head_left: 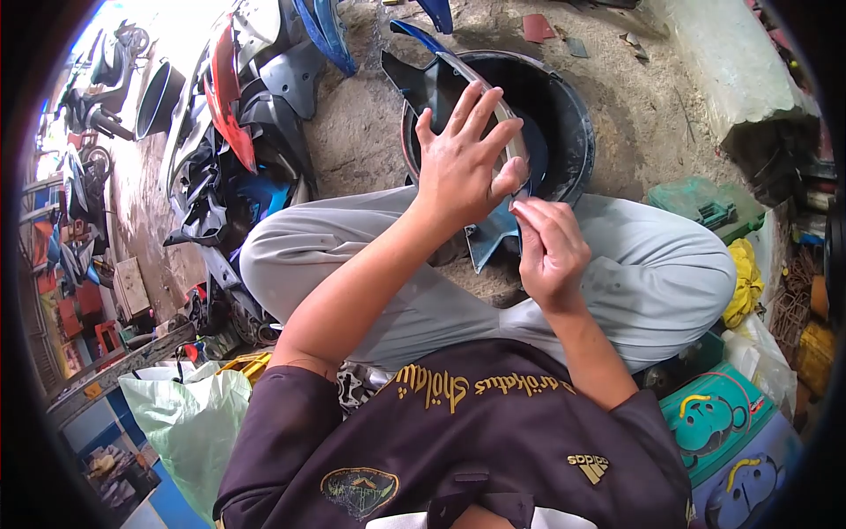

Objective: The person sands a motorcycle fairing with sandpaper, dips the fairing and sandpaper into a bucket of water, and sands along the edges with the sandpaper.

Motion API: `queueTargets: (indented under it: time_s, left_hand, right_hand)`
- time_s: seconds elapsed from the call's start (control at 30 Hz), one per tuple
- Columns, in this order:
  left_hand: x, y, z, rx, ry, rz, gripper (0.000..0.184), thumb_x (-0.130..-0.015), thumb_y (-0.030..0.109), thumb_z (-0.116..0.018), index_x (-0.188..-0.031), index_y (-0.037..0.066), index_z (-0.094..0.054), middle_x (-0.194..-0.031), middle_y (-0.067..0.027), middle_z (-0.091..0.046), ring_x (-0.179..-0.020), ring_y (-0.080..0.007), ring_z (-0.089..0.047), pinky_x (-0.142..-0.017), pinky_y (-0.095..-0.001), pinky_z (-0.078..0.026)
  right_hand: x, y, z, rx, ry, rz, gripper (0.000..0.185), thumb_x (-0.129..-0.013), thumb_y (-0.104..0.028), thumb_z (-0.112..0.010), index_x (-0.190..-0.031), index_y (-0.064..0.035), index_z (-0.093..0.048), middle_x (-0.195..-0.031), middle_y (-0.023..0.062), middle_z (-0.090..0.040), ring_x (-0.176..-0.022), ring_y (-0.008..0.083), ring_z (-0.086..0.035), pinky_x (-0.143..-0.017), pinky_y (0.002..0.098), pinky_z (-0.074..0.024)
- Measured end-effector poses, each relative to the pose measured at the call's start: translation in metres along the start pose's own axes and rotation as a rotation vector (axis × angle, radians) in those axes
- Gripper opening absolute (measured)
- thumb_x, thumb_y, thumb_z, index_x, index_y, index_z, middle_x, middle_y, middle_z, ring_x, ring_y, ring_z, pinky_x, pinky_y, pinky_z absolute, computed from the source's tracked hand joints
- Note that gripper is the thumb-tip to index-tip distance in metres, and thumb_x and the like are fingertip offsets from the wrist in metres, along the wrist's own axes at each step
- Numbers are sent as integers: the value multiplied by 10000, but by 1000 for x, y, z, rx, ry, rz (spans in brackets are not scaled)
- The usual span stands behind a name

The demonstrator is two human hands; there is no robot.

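A long curved motorcycle body panel (423, 81), black with blue and silver along its edge, lies across a round black tub (577, 132) in front of my crossed legs. My left hand (467, 159) rests over the panel's middle, fingers spread and thumb out to the right. At the panel's near end, my right hand (553, 251) has its thumb and fingers pinched together on the edge. Whether a small item is also between those fingertips is hidden. A pale blue pointed part (489, 240) of the panel shows below my hands.
Left of my knee lies a pile of black fairings with a red panel (227, 97). Other blue panels (326, 35) lie beyond the tub. A green-white sack (189, 432) stands lower left. On the right are a teal box (718, 414), a yellow cloth (745, 280) and a concrete block (731, 70).
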State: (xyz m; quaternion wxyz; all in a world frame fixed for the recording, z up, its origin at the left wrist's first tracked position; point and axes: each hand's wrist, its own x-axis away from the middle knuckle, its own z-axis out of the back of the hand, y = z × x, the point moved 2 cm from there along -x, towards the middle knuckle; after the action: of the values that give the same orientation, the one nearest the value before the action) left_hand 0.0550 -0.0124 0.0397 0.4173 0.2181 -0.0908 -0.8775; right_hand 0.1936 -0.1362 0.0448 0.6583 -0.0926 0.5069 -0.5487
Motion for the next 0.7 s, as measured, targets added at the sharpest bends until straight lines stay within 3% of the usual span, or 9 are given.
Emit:
queueTargets:
  time_s: [0.17, 0.4, 0.5, 0.7]
  left_hand:
    - [-2, 1, -3, -10, 3, 4, 504, -974, 457, -546, -1410, 240, -677, -1704, -118, -452, -1624, -366, -362, -1165, -751, -265]
    - [-2, 0, -2, -10, 4, 4, 498, -978, 446, -547, -1415, 243, -674, -1696, -114, -459, -1625, -363, -359, -1170, -759, -263]
    - [-2, 2, -2, -11, 3, 5, 498, -978, 445, -548, -1414, 241, -675, -1695, -115, -458, -1628, -363, -353, -1174, -762, -260]
    - [-3, 0, -1, -19, -6, -2, 512, -982, 454, -542, -1429, 241, -671, -1697, -115, -458, -1629, -362, -351, -1174, -767, -263]
  right_hand:
    - [-7, -1, 3, 19, 21, 33, 219, -927, 33, -776, -1145, 11, -765, -1100, 154, -780, -945, 344, -739, -836, 425, -609]
    - [-3, 2, 9, 27, -117, 30, 249, -904, 51, -774, -1149, 9, -761, -1108, 153, -777, -948, 344, -732, -835, 429, -606]
    - [-10, 1, 7, 27, -17, 71, 262, -891, 57, -769, -1149, 12, -759, -1108, 154, -775, -948, 343, -728, -834, 429, -606]
    - [-1, 3, 6, 37, -82, 60, 267, -888, 67, -767, -1150, 15, -758, -1104, 157, -774, -942, 338, -729, -827, 424, -605]
